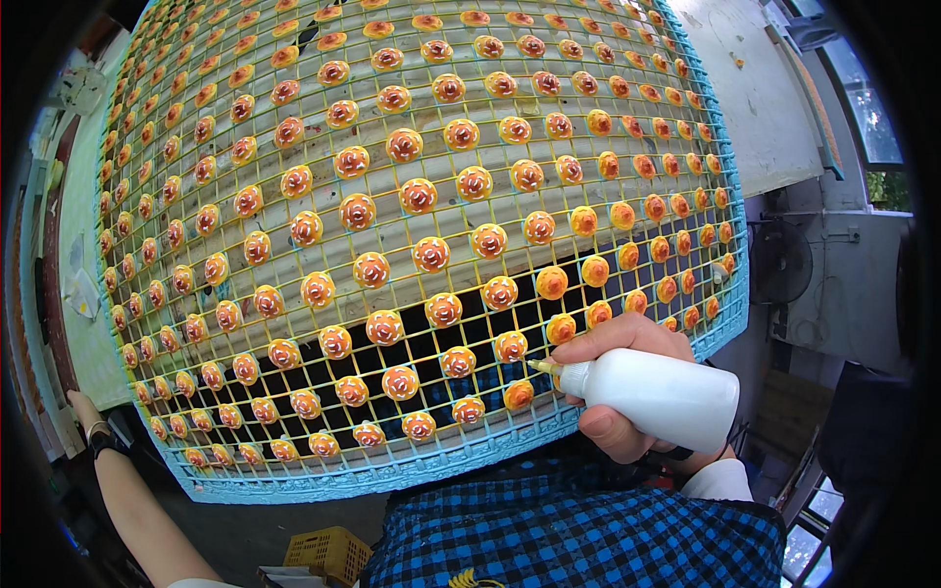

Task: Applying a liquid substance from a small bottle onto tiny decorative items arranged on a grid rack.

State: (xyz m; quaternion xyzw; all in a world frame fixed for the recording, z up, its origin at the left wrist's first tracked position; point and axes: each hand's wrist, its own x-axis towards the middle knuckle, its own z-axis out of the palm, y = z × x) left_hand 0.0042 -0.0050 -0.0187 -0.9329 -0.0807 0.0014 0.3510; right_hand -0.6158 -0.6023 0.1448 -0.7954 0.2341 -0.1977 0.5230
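Observation:
My right hand is closed around a white squeeze bottle, tipped so its yellowish nozzle points left. The nozzle tip is at the lower right edge of a small orange dome-shaped piece that bears white dashes; whether it touches cannot be told. A plain orange piece sits just below, and another plain piece lies above the fingers. All rest on a yellow wire grid with a light-blue frame. My left hand is far left, by a pale green table's edge, its fingers mostly hidden.
Many similar domes cover the grid; those at left and middle carry white marks, those at right are plain. A pale table stands behind at right, near a dark fan. A yellow crate is below, beside my blue checked apron.

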